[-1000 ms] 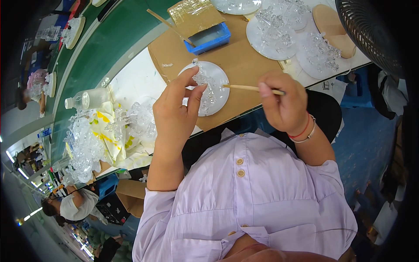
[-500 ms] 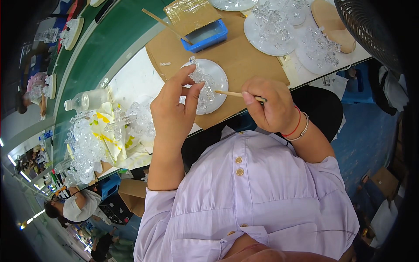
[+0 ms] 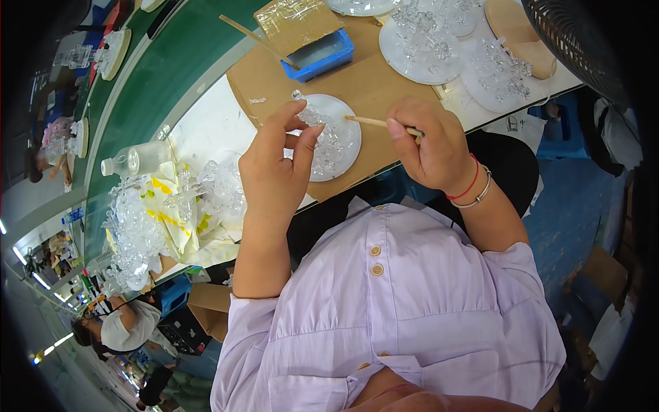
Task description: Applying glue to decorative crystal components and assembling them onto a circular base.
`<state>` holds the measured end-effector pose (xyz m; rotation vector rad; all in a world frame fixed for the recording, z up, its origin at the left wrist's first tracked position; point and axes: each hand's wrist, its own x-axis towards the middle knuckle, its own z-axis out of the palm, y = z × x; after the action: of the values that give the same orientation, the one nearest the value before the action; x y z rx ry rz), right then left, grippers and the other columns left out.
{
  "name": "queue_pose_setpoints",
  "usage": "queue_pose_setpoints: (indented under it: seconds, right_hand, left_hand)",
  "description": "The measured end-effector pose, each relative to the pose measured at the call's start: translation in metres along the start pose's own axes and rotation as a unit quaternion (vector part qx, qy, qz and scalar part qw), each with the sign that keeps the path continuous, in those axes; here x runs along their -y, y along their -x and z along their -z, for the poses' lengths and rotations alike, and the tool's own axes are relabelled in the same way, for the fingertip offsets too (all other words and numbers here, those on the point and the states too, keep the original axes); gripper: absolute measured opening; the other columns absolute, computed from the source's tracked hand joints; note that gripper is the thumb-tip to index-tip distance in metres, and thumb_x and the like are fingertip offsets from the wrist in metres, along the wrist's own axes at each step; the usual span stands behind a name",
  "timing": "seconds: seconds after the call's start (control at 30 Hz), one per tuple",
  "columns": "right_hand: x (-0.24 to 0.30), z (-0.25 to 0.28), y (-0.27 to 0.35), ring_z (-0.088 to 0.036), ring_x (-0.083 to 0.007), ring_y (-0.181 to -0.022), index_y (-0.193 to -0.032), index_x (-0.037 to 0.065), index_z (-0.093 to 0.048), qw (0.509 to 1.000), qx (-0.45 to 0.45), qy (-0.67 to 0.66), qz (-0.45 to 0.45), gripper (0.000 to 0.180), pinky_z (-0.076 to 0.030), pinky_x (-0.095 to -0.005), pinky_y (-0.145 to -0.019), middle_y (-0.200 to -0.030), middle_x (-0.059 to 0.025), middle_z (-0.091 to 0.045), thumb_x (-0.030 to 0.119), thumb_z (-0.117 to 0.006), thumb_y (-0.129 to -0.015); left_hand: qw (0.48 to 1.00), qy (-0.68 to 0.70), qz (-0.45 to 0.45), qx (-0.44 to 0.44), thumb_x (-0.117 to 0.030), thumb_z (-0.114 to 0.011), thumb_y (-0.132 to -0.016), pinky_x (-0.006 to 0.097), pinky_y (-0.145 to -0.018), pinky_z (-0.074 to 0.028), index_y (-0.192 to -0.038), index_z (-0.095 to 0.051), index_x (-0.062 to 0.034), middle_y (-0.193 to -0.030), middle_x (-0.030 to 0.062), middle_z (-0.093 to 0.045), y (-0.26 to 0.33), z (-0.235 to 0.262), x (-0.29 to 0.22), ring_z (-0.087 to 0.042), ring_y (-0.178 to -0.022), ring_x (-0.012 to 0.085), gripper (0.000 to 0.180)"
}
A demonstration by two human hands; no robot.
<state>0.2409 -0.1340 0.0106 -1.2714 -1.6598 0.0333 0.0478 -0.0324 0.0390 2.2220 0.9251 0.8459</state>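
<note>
My left hand (image 3: pixel 274 151) pinches a clear, glass-like ornament (image 3: pixel 312 118) between thumb and fingers. It is over a round white disc (image 3: pixel 348 110), where more clear, knobbly shapes show beside the thumb; whether these are all one piece I cannot tell. In my right hand (image 3: pixel 431 145) is a thin wooden stick (image 3: pixel 371 121), gripped near its dark end, with its tip pointing left over the disc's right part. The disc lies on a brown cardboard sheet (image 3: pixel 384 89).
Beyond the disc stands a blue tray (image 3: pixel 322 66), partly under taped cardboard, with another wooden stick (image 3: pixel 254 38) leaning in it. Clear pieces are heaped at left (image 3: pixel 134 226) near a plastic bottle (image 3: pixel 141 158). Discs with clear ornaments (image 3: pixel 422 51) and a fan (image 3: pixel 576 41) occupy the far right.
My right hand has shifted slightly away and to the right, and the stick's tip has moved up toward the disc's far side. My left hand keeps its pinch, nearly unmoved.
</note>
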Motion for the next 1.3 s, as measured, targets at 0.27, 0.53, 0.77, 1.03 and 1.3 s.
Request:
queue_pose_setpoints:
  seconds: [0.27, 0.53, 0.77, 1.03, 1.3]
  right_hand:
    - [0.010, 0.003, 0.005, -0.057, -0.0287, -0.060, -0.094, -0.002, -0.048, 0.999, -0.004, -0.046, -0.017, 0.012, -0.046, -0.0333, -0.054, -0.077, -0.0154, -0.059, -0.006, -0.055, -0.085]
    - [0.021, 0.007, 0.014, -0.059, -0.0292, -0.062, -0.092, -0.001, -0.051, 0.999, 0.031, -0.040, 0.008, 0.013, -0.047, -0.0346, -0.054, -0.080, -0.0137, -0.060, -0.007, -0.057, -0.082]
    - [0.028, 0.005, 0.013, -0.060, -0.0290, -0.064, -0.092, -0.001, -0.051, 0.997, 0.034, -0.066, 0.020, 0.013, -0.048, -0.0346, -0.055, -0.080, -0.0123, -0.060, -0.006, -0.057, -0.082]
    - [0.011, 0.006, 0.005, -0.057, -0.0284, -0.060, -0.095, -0.001, -0.048, 1.000, -0.005, -0.026, -0.012, 0.013, -0.046, -0.0334, -0.053, -0.079, -0.0158, -0.060, -0.005, -0.056, -0.086]
    - [0.010, 0.009, 0.010, -0.057, -0.0283, -0.059, -0.095, -0.001, -0.048, 1.000, 0.012, -0.011, -0.013, 0.012, -0.045, -0.0325, -0.053, -0.077, -0.0151, -0.059, -0.005, -0.055, -0.086]
  left_hand:
    - [1.000, 0.008, 0.004, -0.004, -0.009, -0.073, -0.081, 0.025, -0.057, -0.051, -0.110, -0.060, -0.0068, -0.083, 0.0096, -0.067, 0.002, 0.000, 0.000, -0.069, -0.068, 0.0155, 0.032]
    - [1.000, 0.016, 0.008, -0.003, -0.009, -0.073, -0.081, 0.025, -0.057, -0.052, -0.110, -0.060, -0.0071, -0.082, 0.0091, -0.067, 0.001, -0.001, 0.001, -0.069, -0.068, 0.0162, 0.032]
    - [1.000, 0.015, 0.000, -0.003, -0.009, -0.074, -0.080, 0.025, -0.058, -0.052, -0.110, -0.060, -0.0063, -0.082, 0.0092, -0.067, 0.001, -0.001, 0.002, -0.070, -0.070, 0.0163, 0.033]
    - [1.000, 0.014, -0.002, -0.003, -0.012, -0.077, -0.078, 0.025, -0.060, -0.052, -0.110, -0.061, -0.0055, -0.082, 0.0085, -0.068, 0.002, -0.001, -0.001, -0.070, -0.071, 0.0161, 0.036]
    - [1.000, 0.009, 0.000, -0.005, -0.013, -0.076, -0.079, 0.024, -0.060, -0.051, -0.109, -0.061, -0.0054, -0.082, 0.0086, -0.068, 0.001, -0.001, 0.000, -0.070, -0.071, 0.0160, 0.034]
